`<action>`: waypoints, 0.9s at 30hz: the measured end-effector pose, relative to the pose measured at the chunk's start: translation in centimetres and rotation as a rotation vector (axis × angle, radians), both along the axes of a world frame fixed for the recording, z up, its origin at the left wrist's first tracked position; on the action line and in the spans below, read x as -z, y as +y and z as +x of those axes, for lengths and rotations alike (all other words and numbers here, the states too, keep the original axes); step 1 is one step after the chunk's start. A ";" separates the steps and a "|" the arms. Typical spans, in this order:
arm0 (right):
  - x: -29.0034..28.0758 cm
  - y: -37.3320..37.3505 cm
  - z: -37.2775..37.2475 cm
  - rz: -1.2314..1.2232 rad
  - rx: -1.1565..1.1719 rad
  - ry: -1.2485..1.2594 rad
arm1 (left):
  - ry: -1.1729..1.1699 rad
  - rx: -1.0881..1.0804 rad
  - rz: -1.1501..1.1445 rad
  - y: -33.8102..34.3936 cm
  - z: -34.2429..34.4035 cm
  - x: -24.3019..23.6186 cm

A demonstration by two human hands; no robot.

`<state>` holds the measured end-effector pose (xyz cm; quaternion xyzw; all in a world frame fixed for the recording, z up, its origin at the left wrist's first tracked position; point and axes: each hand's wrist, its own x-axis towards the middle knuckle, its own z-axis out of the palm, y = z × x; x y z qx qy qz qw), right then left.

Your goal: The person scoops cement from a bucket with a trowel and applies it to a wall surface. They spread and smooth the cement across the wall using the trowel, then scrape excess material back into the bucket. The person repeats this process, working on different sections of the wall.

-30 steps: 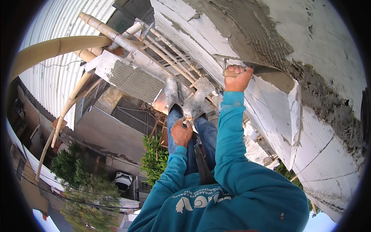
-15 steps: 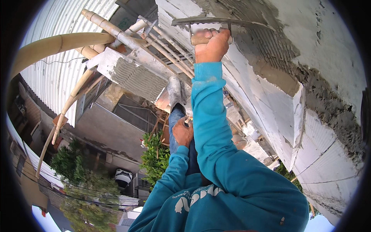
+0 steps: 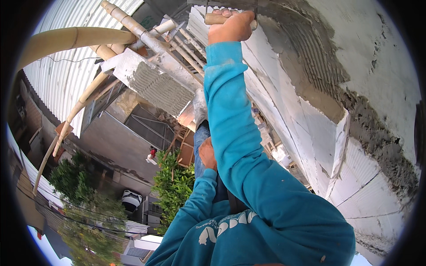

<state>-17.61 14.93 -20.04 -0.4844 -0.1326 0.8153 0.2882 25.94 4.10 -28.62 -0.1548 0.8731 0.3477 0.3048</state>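
Observation:
My right hand (image 3: 231, 25) is at the top of the view, its fingers wrapped round the wooden handle of a notched trowel (image 3: 215, 19). The trowel's long blade lies along the upper edge, against or close to the wet grey mortar (image 3: 317, 60) on the wall; exact contact is hard to tell. Combed ridges mark that mortar. My left hand (image 3: 207, 154) is low beside my jeans-clad thigh, and my right sleeve hides its fingers. Left of my mortar-smeared boot (image 3: 200, 105), a white block (image 3: 126, 66) carries another layer of ridged mortar (image 3: 162, 88).
Bamboo poles (image 3: 80, 40) form scaffolding at left, beside a corrugated metal roof (image 3: 57, 84). White wall panels (image 3: 293, 115) slope down the right side. Far below are a leafy tree (image 3: 171, 186), a white vehicle (image 3: 132, 200) and a grey wall (image 3: 111, 146); the drop is steep.
My right hand and the trowel have moved up and slightly left, leaving the blade partly out of view. My right sleeve now covers the left hand's fingers.

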 end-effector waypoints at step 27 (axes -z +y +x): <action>-1.6 -4.9 0.7 -0.151 -0.196 0.208 | -0.288 -0.082 0.008 0.3 -5.6 -4.9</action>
